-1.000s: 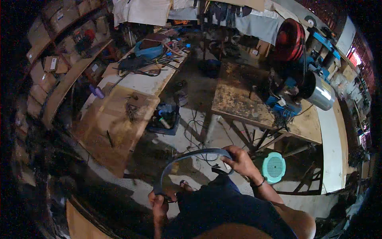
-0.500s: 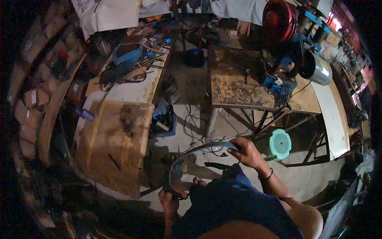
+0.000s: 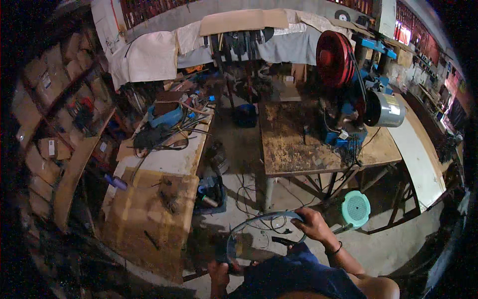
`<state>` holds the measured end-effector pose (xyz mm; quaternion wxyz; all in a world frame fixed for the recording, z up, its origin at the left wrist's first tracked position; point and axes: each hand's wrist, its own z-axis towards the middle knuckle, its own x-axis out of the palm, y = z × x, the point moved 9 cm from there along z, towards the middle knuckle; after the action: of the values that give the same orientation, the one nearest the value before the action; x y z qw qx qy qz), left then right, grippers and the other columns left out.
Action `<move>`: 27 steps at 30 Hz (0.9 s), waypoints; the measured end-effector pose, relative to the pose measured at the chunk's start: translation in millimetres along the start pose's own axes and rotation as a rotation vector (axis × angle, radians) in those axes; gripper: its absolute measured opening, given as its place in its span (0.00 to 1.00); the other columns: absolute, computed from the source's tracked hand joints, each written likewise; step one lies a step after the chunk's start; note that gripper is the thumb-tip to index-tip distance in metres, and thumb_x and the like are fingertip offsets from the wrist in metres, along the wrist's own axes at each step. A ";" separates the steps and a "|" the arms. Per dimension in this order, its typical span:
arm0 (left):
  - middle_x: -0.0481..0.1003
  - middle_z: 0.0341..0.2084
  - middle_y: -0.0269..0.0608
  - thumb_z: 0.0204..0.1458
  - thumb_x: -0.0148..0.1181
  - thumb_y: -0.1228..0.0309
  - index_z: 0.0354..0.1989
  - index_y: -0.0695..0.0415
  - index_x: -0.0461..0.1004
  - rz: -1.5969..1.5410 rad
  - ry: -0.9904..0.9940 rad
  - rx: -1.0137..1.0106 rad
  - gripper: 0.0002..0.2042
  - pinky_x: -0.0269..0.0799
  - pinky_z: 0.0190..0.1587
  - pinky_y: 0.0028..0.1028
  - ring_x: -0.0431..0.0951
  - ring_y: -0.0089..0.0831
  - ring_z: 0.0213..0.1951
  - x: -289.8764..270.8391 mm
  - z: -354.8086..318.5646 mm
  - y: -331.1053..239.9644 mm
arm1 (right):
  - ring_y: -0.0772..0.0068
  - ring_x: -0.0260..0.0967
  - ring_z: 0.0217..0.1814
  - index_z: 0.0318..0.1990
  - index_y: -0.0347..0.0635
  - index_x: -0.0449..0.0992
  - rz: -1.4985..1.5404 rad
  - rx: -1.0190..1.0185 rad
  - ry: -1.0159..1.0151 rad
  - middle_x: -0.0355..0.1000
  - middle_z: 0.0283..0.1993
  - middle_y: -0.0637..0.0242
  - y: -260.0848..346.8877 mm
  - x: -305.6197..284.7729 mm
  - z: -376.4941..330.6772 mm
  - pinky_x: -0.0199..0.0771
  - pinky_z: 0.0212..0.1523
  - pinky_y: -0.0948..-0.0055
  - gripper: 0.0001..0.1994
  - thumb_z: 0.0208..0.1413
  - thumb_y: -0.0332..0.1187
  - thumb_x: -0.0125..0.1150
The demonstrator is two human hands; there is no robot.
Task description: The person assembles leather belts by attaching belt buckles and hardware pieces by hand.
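A grey, flexible strip point(image 3: 271, 216) is bent into an arc in front of my body. My right hand point(image 3: 314, 226) is closed round its upper right end, fingers wrapped over it. At the strip's lower left end my left hand point(image 3: 219, 273) is closed too, partly in shadow. The strip looks flat and band-like, but I cannot make out its exact kind. A short dark curved piece point(image 3: 283, 241) shows below the arc, close to my dark blue clothing point(image 3: 298, 266).
A worn wooden table point(image 3: 286, 149) bears a blue machine with a red wheel point(image 3: 334, 59) and a grey motor point(image 3: 387, 109). A green stool point(image 3: 355, 209) stands beside it. On the left is a bench point(image 3: 144, 209) with strips and tools; cables point(image 3: 244, 192) lie on the floor.
The view has tilted up, so the benches sit lower in the picture and the far wall shows. Both hands still hold the strip, its arc slightly tighter.
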<state>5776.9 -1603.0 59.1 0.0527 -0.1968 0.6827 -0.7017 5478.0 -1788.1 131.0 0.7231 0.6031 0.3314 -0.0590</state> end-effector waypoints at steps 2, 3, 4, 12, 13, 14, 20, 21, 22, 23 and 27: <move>0.77 0.22 0.44 0.54 0.57 0.56 0.34 0.63 0.74 -0.036 0.004 -0.024 0.18 0.74 0.28 0.32 0.78 0.34 0.25 0.1 2.5 14.3 | 0.59 0.72 0.34 0.44 0.34 0.78 -0.092 -0.022 0.002 0.74 0.34 0.54 1.1 -4.0 2.9 0.70 0.35 0.64 0.14 0.54 0.33 0.67; 0.77 0.22 0.43 0.54 0.57 0.56 0.34 0.63 0.74 -0.053 0.005 -0.040 0.18 0.74 0.28 0.32 0.78 0.34 0.25 -0.4 -0.1 23.6 | 0.59 0.72 0.34 0.44 0.34 0.78 -0.092 -0.029 -0.005 0.74 0.34 0.54 5.3 -5.6 3.8 0.70 0.35 0.64 0.14 0.54 0.33 0.67; 0.78 0.22 0.43 0.54 0.56 0.56 0.35 0.63 0.74 -0.070 0.007 -0.056 0.18 0.74 0.28 0.32 0.78 0.33 0.25 -0.2 -2.0 32.2 | 0.54 0.72 0.34 0.40 0.35 0.77 -0.057 -0.018 -0.012 0.73 0.33 0.52 6.6 -6.9 4.5 0.70 0.35 0.62 0.12 0.55 0.34 0.66; 0.75 0.43 0.38 0.55 0.63 0.61 0.50 0.57 0.73 -0.149 -0.095 -0.171 0.18 0.71 0.50 0.36 0.74 0.31 0.45 4.2 -24.8 18.5 | 0.58 0.73 0.35 0.44 0.33 0.78 -0.074 -0.053 0.004 0.75 0.35 0.52 3.7 -8.3 -4.2 0.71 0.36 0.63 0.14 0.54 0.33 0.67; 0.75 0.40 0.39 0.55 0.62 0.60 0.48 0.57 0.73 -0.085 -0.081 -0.103 0.17 0.72 0.48 0.36 0.74 0.32 0.42 1.5 -20.1 17.4 | 0.58 0.73 0.35 0.44 0.33 0.78 -0.073 -0.039 -0.006 0.75 0.35 0.52 0.2 -10.7 -7.5 0.71 0.36 0.63 0.14 0.54 0.33 0.67; 0.75 0.37 0.39 0.56 0.61 0.59 0.46 0.58 0.73 -0.022 -0.065 -0.037 0.16 0.72 0.45 0.36 0.75 0.32 0.40 -1.6 -16.3 19.0 | 0.57 0.73 0.36 0.44 0.33 0.78 -0.079 -0.032 -0.024 0.75 0.35 0.51 -4.2 -13.4 -11.2 0.71 0.37 0.63 0.14 0.54 0.33 0.67; 0.76 0.21 0.43 0.58 0.54 0.53 0.34 0.61 0.73 0.380 0.047 0.254 0.19 0.75 0.29 0.36 0.78 0.35 0.24 -9.1 -10.0 41.0 | 0.47 0.70 0.35 0.42 0.34 0.76 -0.060 -0.151 -0.080 0.71 0.33 0.51 6.2 -22.0 -5.7 0.70 0.35 0.60 0.13 0.54 0.34 0.66; 0.76 0.21 0.43 0.58 0.54 0.53 0.34 0.61 0.73 0.383 0.100 0.207 0.19 0.75 0.29 0.36 0.78 0.35 0.24 1.8 -11.2 28.9 | 0.48 0.71 0.36 0.43 0.34 0.75 -0.024 -0.179 -0.118 0.71 0.34 0.51 4.4 -22.7 -7.0 0.70 0.36 0.60 0.14 0.55 0.34 0.66; 0.76 0.21 0.44 0.58 0.54 0.54 0.31 0.60 0.73 0.157 0.121 0.193 0.19 0.74 0.28 0.37 0.78 0.36 0.23 17.3 -3.4 1.2 | 0.47 0.71 0.37 0.43 0.34 0.76 -0.004 -0.139 -0.067 0.72 0.35 0.50 5.2 -19.1 -5.4 0.70 0.38 0.59 0.14 0.56 0.35 0.66; 0.76 0.20 0.44 0.58 0.54 0.54 0.29 0.59 0.73 -0.068 0.126 0.182 0.18 0.73 0.27 0.38 0.77 0.37 0.23 25.1 0.5 -13.7 | 0.47 0.72 0.38 0.44 0.35 0.76 -0.004 -0.133 -0.084 0.73 0.36 0.49 6.4 -17.3 -5.9 0.71 0.39 0.59 0.14 0.56 0.35 0.66; 0.76 0.20 0.45 0.57 0.55 0.54 0.28 0.60 0.72 -0.109 0.017 0.111 0.19 0.73 0.27 0.38 0.76 0.38 0.22 17.7 0.0 -5.4 | 0.47 0.72 0.39 0.44 0.34 0.75 -0.022 -0.176 -0.096 0.73 0.37 0.48 -5.7 -8.7 -12.9 0.71 0.39 0.57 0.13 0.57 0.35 0.65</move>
<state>5761.8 -1608.8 68.0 0.0195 -0.2244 0.6316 -0.7419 5463.2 -1780.6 130.3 0.7878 0.5299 0.3068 -0.0663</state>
